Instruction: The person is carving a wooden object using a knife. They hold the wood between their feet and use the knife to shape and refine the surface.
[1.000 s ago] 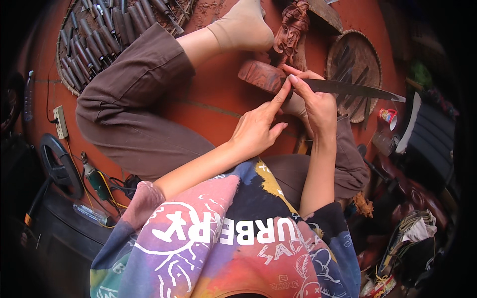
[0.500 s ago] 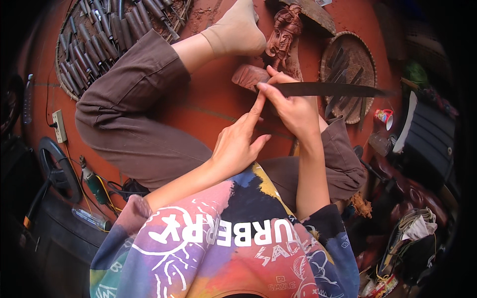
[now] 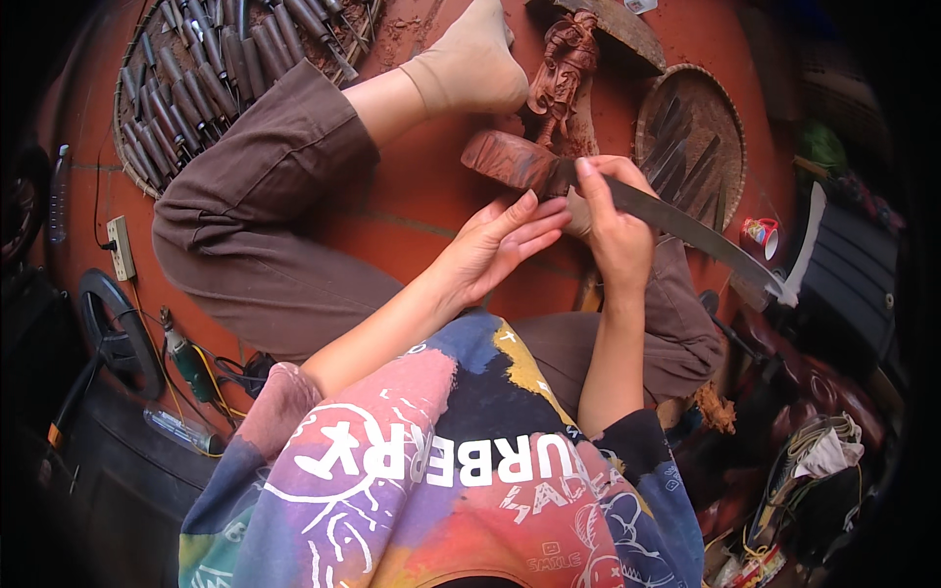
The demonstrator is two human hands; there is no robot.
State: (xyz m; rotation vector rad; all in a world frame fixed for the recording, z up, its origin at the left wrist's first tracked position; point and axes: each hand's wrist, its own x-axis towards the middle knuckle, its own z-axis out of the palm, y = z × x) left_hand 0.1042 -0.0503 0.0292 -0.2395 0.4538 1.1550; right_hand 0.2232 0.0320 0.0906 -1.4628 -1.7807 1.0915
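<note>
A person's right hand [image 3: 621, 223] is pinching a long, dark, flat metal blade [image 3: 681, 220] near a reddish-brown wooden block [image 3: 508, 161], while the left hand [image 3: 486, 251] is hovering open, fingers extended.

Red tile floor [image 3: 412, 176]. On it: round basket [image 3: 119, 122] of handled tools, upper left; flatter basket [image 3: 710, 96] of blades, upper right, red cup [image 3: 757, 233] near it; power strip [image 3: 120, 249] at left. Carved figure [image 3: 562, 69] up top, though whether touching tile is hard to tell.
</note>
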